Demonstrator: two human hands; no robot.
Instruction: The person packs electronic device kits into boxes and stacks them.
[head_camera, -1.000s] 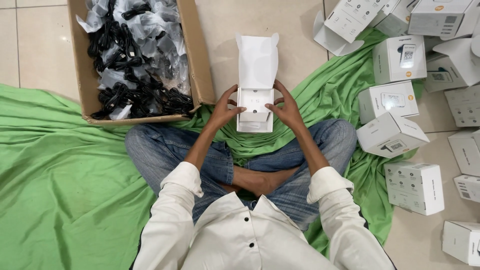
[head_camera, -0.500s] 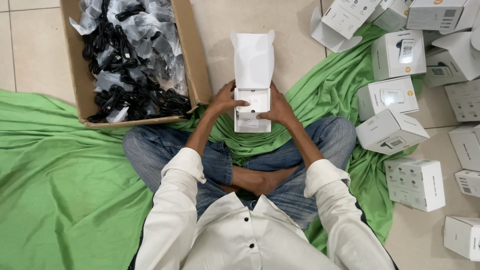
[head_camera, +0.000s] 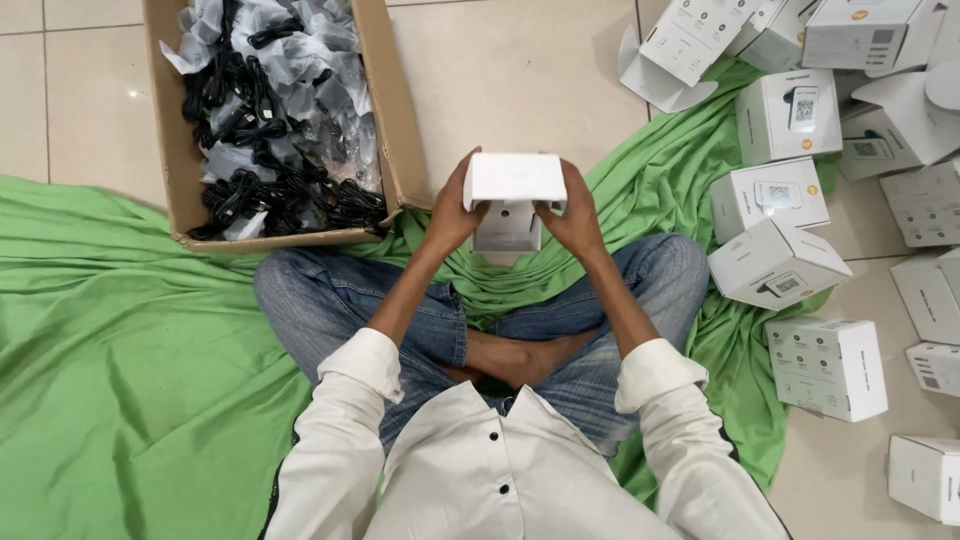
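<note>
We are closing the small white cardboard box (head_camera: 512, 205), held above our crossed legs over the green cloth (head_camera: 120, 380); its lid flap is folded down. By our judgement, the flap next needs pressing in squarely. Our left hand (head_camera: 452, 215) and right hand (head_camera: 578, 215) curl around its sides, thumbs on the flap.

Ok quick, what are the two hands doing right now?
Left hand: closed on the left side of the small white box.
Right hand: closed on the right side of the same box, fingers at its folded lid.
</note>
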